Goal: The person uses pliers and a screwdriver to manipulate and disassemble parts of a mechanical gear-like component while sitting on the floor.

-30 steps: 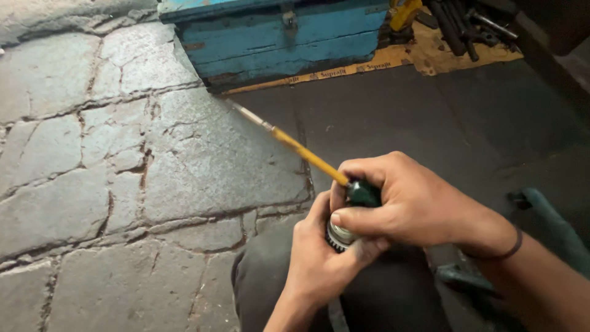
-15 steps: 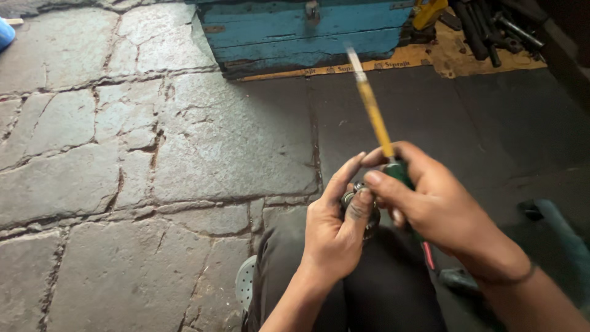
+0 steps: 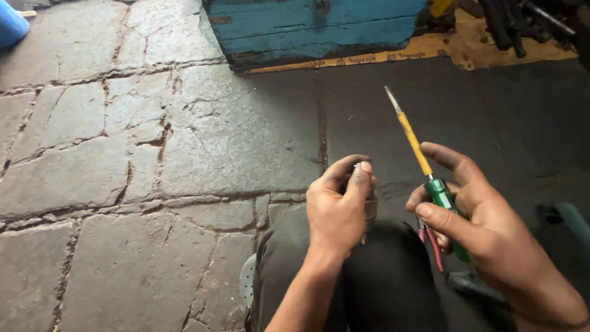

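My right hand (image 3: 485,227) grips a screwdriver (image 3: 424,166) by its green handle; the yellow shaft and bare metal tip point up and away from me. A red and a dark wire hang below that hand. My left hand (image 3: 338,209) is closed around a small round grey metal part (image 3: 370,206), mostly hidden by the fingers. The two hands are apart, about a hand's width between them, above my dark-trousered knee (image 3: 381,289).
A blue wooden box (image 3: 313,27) stands at the far edge on yellow cardboard (image 3: 485,49) with dark metal parts (image 3: 516,18). Cracked stone paving (image 3: 123,154) fills the left. A blue container (image 3: 11,24) sits at the top left corner.
The hands were together with the screwdriver at the metal part. They have separated: my right hand moved right with the screwdriver, my left keeps the part.
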